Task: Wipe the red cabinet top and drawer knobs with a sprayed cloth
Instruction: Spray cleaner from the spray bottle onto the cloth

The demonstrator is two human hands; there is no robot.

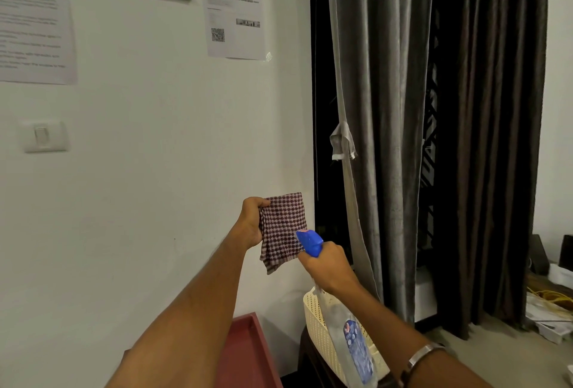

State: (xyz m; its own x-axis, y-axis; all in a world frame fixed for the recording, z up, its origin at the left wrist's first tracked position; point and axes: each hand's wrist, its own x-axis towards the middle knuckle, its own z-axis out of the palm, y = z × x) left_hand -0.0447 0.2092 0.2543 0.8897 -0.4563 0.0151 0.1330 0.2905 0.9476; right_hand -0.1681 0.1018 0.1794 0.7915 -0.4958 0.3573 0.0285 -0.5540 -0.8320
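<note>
My left hand (pixel 251 220) holds up a red-and-white checked cloth (pixel 283 229) by its upper left edge, in front of the white wall. My right hand (pixel 329 265) grips the neck of a clear spray bottle (pixel 352 335) with a blue trigger head (pixel 310 242). The nozzle points at the cloth and almost touches its lower right part. The red cabinet top (pixel 248 353) shows only as a corner at the bottom, below my left forearm. The drawer knobs are out of view.
A cream perforated basket (pixel 319 322) stands on a dark surface right of the cabinet. Dark curtains (pixel 434 139) hang beyond it. Cables and papers (pixel 548 304) lie on the floor at far right. A wall switch (pixel 45 136) and taped notices are on the wall.
</note>
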